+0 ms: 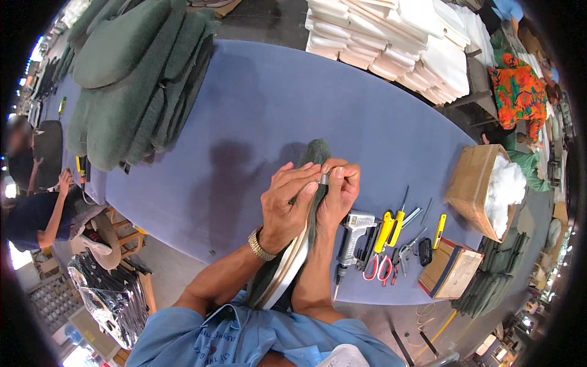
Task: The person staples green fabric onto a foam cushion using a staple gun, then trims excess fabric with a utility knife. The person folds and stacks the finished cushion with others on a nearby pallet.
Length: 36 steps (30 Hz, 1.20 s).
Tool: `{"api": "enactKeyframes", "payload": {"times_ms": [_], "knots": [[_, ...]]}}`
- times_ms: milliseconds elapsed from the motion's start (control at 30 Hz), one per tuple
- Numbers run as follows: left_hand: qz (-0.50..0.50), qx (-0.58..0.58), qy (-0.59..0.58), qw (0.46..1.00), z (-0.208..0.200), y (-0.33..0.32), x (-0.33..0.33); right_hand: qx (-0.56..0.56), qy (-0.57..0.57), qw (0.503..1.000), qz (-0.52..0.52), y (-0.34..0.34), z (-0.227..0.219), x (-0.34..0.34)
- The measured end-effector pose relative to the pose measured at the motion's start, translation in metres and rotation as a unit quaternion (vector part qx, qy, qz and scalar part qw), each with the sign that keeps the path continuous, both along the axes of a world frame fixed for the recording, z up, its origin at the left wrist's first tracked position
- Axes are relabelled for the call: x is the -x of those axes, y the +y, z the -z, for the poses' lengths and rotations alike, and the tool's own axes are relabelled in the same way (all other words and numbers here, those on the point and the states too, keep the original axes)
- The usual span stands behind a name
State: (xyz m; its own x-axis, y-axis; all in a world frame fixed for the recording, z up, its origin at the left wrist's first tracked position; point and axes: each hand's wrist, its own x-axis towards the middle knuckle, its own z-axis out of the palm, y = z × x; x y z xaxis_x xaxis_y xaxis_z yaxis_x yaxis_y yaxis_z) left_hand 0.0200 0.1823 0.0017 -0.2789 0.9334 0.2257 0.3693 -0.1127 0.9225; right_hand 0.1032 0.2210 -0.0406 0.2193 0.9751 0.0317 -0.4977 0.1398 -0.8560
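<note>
A flat padded panel (287, 269) with dark green fabric and a pale edge stands on its edge between my arms, its top end at about table level. My left hand (286, 205) presses against the panel's upper side, fingers curled over the green fabric (317, 150). My right hand (338, 189) pinches a small grey metal piece (324, 178) at the panel's top edge, fingertips meeting those of the left hand.
A blue-covered table (263, 110) holds a stack of green padded panels (134, 79) at the left, white foam slabs (391, 43) at the back, a pneumatic stapler (351, 241), scissors and screwdrivers (391, 235) at the right. A cardboard box of white stuffing (489, 189) stands beyond. Another person (36, 202) works at the far left.
</note>
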Motion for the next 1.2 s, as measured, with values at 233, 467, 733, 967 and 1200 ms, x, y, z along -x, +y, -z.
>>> {"api": "enactKeyframes", "payload": {"times_ms": [233,467,733,967,1200], "knots": [[0.046,-0.020,0.016,0.999,0.002,0.002,0.005,-0.021,0.005,1.000,-0.004,0.002,0.001,-0.004],[0.136,0.063,-0.225,0.963,0.037,0.059,0.036,-0.006,-0.013,1.000,0.006,0.003,0.012,-0.025],[0.241,0.072,-0.142,0.957,0.049,0.072,0.016,0.005,-0.017,1.000,0.006,0.002,0.014,-0.022],[0.241,0.070,-0.091,0.964,0.040,0.069,0.014,-0.025,-0.014,0.999,0.016,0.001,0.021,-0.020],[0.249,0.083,-0.065,0.963,0.037,0.074,0.006,-0.012,-0.134,0.991,0.010,-0.008,0.023,-0.051]]}}
